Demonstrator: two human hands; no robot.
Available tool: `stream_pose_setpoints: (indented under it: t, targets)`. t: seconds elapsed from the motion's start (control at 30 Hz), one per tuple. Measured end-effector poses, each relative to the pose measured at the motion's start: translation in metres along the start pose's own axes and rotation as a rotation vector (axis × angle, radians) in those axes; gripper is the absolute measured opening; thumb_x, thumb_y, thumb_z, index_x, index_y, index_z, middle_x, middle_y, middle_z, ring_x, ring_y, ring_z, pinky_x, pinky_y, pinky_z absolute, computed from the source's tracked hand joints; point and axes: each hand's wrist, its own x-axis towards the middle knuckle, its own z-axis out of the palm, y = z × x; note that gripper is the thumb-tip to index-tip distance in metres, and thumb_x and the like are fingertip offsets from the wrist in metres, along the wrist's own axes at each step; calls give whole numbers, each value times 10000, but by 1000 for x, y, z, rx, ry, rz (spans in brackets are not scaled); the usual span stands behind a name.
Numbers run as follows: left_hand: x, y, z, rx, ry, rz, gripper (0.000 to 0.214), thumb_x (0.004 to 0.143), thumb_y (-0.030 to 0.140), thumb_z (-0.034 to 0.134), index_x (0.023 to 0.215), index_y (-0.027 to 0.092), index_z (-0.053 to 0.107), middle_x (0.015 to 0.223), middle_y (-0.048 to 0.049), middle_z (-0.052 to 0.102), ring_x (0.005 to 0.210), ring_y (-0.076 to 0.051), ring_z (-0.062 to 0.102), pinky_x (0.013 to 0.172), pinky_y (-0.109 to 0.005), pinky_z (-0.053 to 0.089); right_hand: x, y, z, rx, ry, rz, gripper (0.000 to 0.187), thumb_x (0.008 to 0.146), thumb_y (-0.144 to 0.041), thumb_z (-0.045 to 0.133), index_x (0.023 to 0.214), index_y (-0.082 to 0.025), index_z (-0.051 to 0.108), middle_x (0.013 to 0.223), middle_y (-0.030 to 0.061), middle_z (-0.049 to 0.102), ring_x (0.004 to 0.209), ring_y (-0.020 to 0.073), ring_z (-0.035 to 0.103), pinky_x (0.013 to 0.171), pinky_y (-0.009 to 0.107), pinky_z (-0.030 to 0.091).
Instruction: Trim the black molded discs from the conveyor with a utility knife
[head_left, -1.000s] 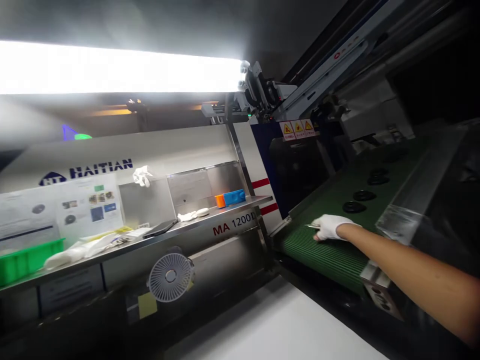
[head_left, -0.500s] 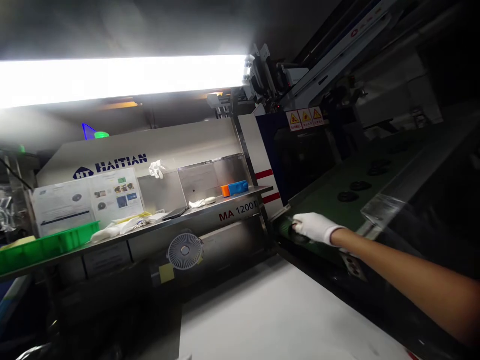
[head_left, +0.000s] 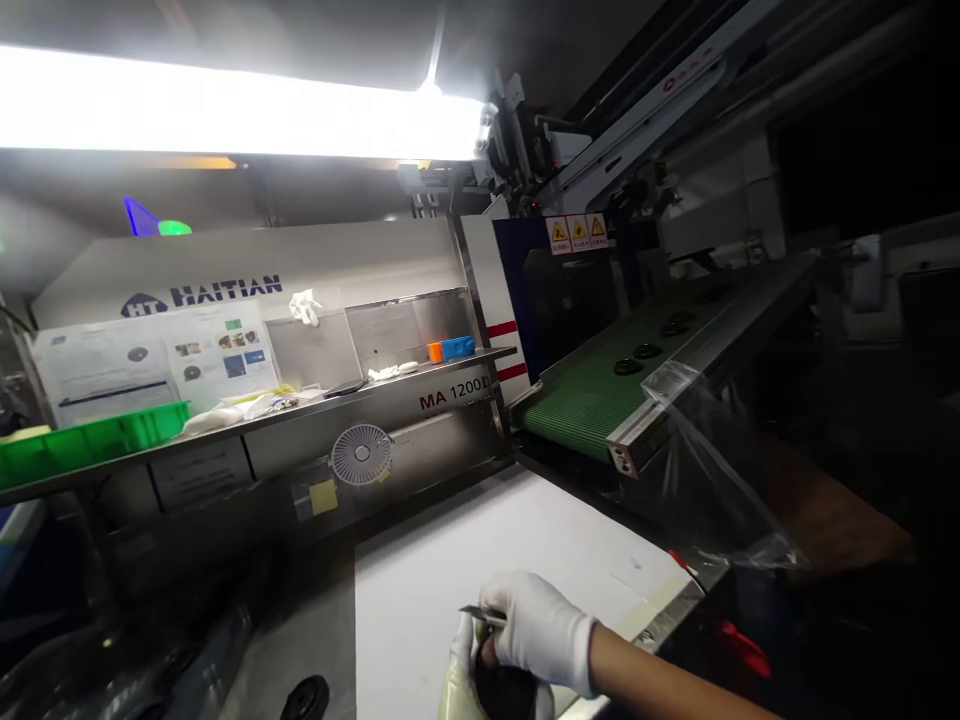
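Note:
My right hand (head_left: 541, 632), in a white glove, is low in the view over the white table (head_left: 465, 540). Its fingers are closed on a thin metal blade (head_left: 480, 614) and rest on a black round part (head_left: 501, 690). My left hand (head_left: 454, 680), in a pale glove, shows only at the bottom edge and curls around the same black part from the left. The green conveyor belt (head_left: 585, 405) lies further off to the right, with several black round parts (head_left: 628, 367) riding on it.
Another black round part (head_left: 304, 697) lies at the table's near left. A steel shelf (head_left: 315, 410) carries a green tray (head_left: 97, 440), rags and a blue and orange block (head_left: 451, 349). A small fan (head_left: 361, 455) hangs below it. A clear plastic bag (head_left: 712, 480) hangs off the conveyor's end.
My right hand left the end of the conveyor belt with a black part and came down to the white table, where my left hand now meets it. The view has dropped towards the table.

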Motion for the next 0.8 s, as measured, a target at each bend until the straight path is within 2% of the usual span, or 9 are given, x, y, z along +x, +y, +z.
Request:
stream_pose_setpoints:
  t: [0.07,0.13,0.2,0.27,0.37,0.43,0.53,0.6,0.8]
  targets:
    - [5,9,-4,-77,44,-15,238,771,378,583,938,209,590,913,-79,644,954,-251,573,763,-403,475,5,1,0,-4,88,-51,286,604,-277,690,879,-206,659,780,4,647,711,178,577,612,228,414]
    - [10,21,-8,-174,99,-47,189,755,304,607,895,178,599,884,-75,652,912,-225,592,770,-367,472,8,8,1,72,192,-140,296,766,-388,554,1005,-216,586,907,22,630,819,174,568,722,243,413]
    - [15,33,-12,-262,129,-43,148,740,199,601,883,162,602,866,-70,650,863,-206,602,756,-352,471,10,20,4,172,233,-188,296,876,-412,362,885,-194,563,808,22,610,752,156,562,701,244,416]
    - [21,41,-14,-301,103,17,154,720,124,571,863,166,610,831,-65,641,830,-206,601,734,-357,472,9,35,11,237,169,-150,310,884,-373,324,702,-191,497,646,-5,543,612,140,525,593,232,407]
    - [31,42,-13,-276,58,99,137,697,113,559,812,156,618,754,-57,611,762,-195,590,706,-350,477,3,55,23,321,49,-58,220,849,-285,356,675,-194,454,607,-30,498,521,114,479,505,209,373]
    - [37,38,-9,-234,68,131,92,697,127,572,776,149,614,690,-38,582,688,-167,569,673,-323,477,-1,63,31,275,68,-35,228,865,-290,341,695,-197,462,618,-29,512,536,116,488,513,208,365]
    - [43,33,-1,-210,103,165,9,710,145,590,708,153,592,624,-10,545,613,-140,533,630,-298,471,-1,66,39,50,154,-50,260,895,-324,340,708,-207,478,637,-23,541,593,131,510,548,216,349]
    - [45,31,2,-215,107,173,27,717,158,596,693,154,584,614,-5,533,602,-134,524,636,-297,472,3,65,42,-43,167,-51,243,902,-303,342,738,-213,496,667,-17,565,616,136,528,565,218,345]
    - [50,30,-6,-231,92,171,30,708,131,597,732,150,595,649,-11,535,642,-133,527,682,-293,471,14,63,52,-166,165,-56,254,920,-292,316,811,-214,532,730,2,607,647,149,561,567,232,326]
